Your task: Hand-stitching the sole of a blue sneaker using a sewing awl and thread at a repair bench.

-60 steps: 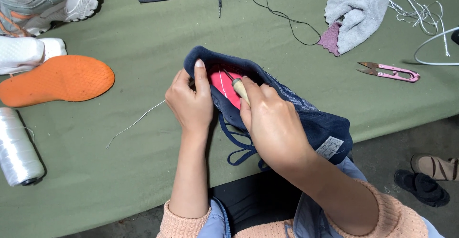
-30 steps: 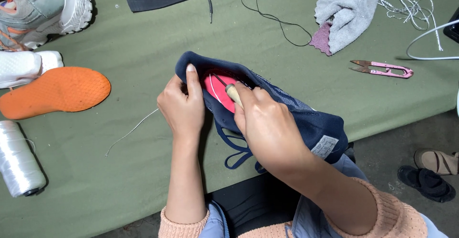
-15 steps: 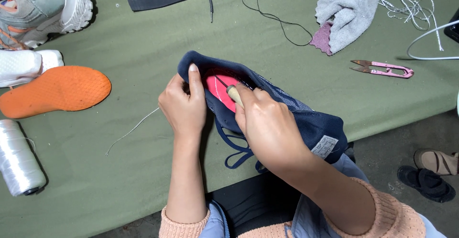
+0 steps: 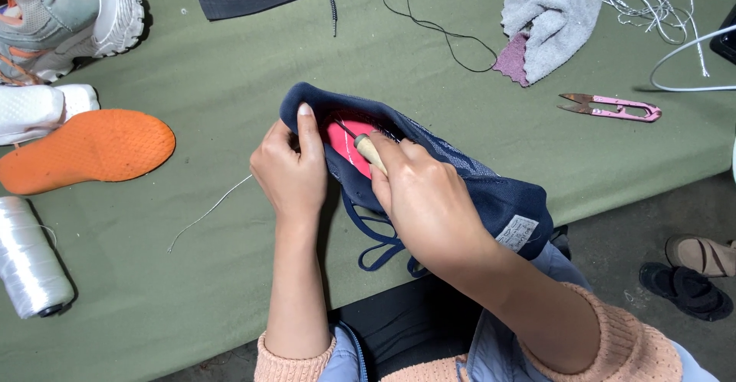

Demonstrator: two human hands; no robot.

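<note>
Navy knit shoe upper (image 4: pixel 491 190) with pink lining, left hand (image 4: pixel 287 171) fingers pinching its rim, right hand (image 4: pixel 425 198) fingers clamped on wooden-handled awl (image 4: pixel 366 149).

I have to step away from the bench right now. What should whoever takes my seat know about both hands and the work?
Left hand: fingers pinch the heel collar of the navy shoe, holding it open.
Right hand: grips a wooden-handled awl, its tip inside on the red insole.
Nearby: thread trailing left on the green table, white spool, pink snips, orange sole.
Done: shoe opened, awl inserted.
Left: stitches hidden, cannot tell.
</note>
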